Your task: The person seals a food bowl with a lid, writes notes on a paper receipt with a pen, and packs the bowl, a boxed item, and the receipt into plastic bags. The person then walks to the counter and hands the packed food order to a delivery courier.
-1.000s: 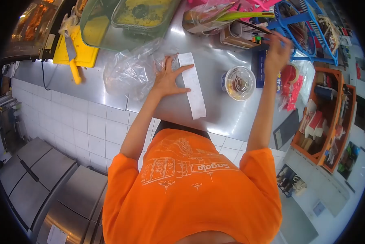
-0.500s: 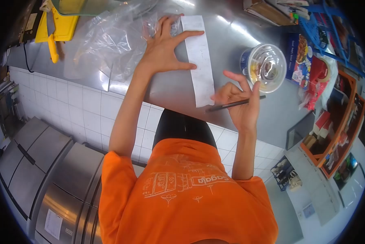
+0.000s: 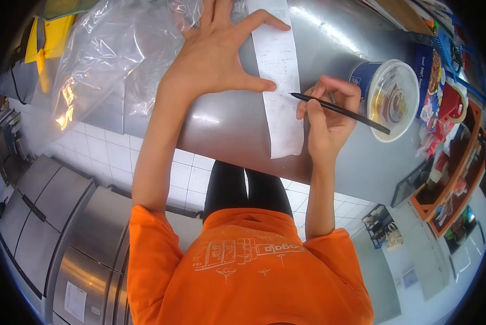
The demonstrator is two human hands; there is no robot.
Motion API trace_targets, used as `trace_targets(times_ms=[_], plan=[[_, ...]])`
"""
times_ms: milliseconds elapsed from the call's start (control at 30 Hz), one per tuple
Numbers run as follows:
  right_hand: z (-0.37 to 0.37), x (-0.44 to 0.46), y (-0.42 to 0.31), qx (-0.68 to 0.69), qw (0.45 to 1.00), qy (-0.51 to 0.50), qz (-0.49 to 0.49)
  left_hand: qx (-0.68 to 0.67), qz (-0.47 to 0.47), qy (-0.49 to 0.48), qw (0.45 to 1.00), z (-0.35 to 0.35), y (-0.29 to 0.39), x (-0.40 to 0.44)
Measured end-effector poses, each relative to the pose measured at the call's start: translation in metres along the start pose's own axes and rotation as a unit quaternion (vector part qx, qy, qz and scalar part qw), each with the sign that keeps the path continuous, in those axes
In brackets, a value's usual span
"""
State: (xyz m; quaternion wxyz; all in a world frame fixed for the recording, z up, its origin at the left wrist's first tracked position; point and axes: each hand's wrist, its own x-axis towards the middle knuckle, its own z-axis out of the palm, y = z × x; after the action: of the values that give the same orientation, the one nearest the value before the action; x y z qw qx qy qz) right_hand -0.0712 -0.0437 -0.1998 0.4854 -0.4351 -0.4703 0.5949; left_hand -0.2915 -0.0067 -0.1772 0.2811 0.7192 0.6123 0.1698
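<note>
A long white paper receipt with printed lines lies on the steel counter. My left hand is spread over its left side, with the thumb and index finger on the paper. Between the fingers of my right hand is a slim black pen, its tip pointing left over the receipt's lower half. Just right of that hand stands a blue paper bowl with a clear plastic lid; food shows through the lid. The pen's back end overlaps the lid in view.
Clear plastic bags lie left of my left hand. Farther left are a yellow cutting board and a yellow-handled knife. To the right stand a blue printed box and an orange-edged shelf. The steel counter has its edge near my body.
My right hand has turned the pen from lying sideways to a writing grip and brought its tip up over the receipt. My left hand stays spread on the paper.
</note>
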Motion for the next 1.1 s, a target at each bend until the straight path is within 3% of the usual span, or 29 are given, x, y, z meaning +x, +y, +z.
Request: trace_targets(times_ms=[233,433,567,633,933,1033,1100], plan=[[-0.012,0.007,0.017,-0.124,0.983,-0.070,-0.112,0.008,0.051,0.007,0.999,0.001,-0.008,0.013],[-0.012,0.006,0.017,-0.183,0.976,-0.063,-0.102,0.027,0.004,-0.008,1.000,0.000,0.002,0.012],[-0.012,0.006,0.019,-0.146,0.980,-0.043,-0.127,0.027,0.030,-0.004,0.999,0.004,-0.009,0.013],[-0.013,0.004,0.019,-0.097,0.988,-0.038,-0.115,0.042,-0.006,-0.037,0.998,0.004,-0.009,0.015],[-0.017,0.008,0.018,-0.219,0.958,-0.096,-0.160,0.041,0.006,-0.018,0.999,0.004,-0.008,0.014],[-0.009,0.001,0.020,-0.063,0.983,-0.017,-0.171,0.045,0.034,0.005,0.998,0.007,-0.010,0.011],[0.003,-0.006,0.013,-0.078,0.985,-0.021,-0.153,0.038,0.045,0.015,0.998,0.006,-0.010,0.012]])
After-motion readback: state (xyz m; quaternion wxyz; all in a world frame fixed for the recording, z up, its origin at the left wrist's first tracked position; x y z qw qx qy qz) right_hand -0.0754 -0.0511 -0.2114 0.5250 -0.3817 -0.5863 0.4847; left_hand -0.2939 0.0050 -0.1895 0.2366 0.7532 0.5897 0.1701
